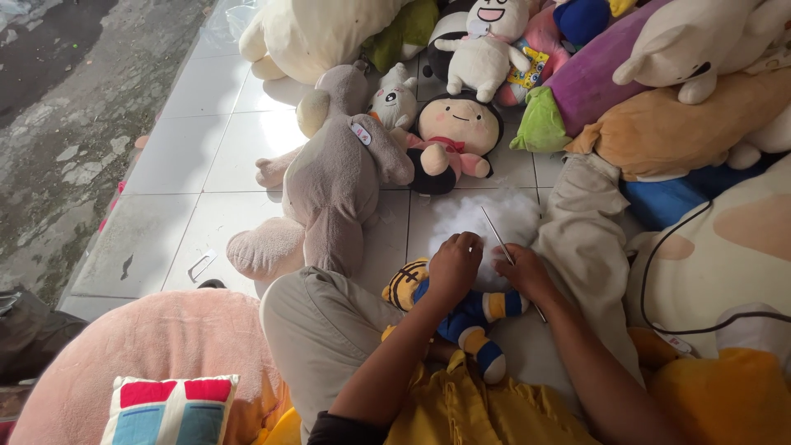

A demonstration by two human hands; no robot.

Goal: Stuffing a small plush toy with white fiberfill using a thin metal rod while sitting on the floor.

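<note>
White tiled floor (pixel 206 148) edged by rough concrete ground (pixel 66 107), crowded with plush toys. Left hand (pixel 454 265) grips a small blue-and-yellow doll (pixel 470 317) on the lap; right hand (pixel 521 272) pinches a thin metal rod (pixel 497 235) over white stuffing (pixel 486 216).

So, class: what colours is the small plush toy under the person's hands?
Blue, with yellow-and-white limbs; head view.

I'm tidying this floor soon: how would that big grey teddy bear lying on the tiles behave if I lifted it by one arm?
The grey teddy bear would probably flop: its limbs already sprawl limp across the white tiles. It looks light for its size, like other stuffed plush. It is unlikely to slip or roll, given its fuzzy fabric.
</note>
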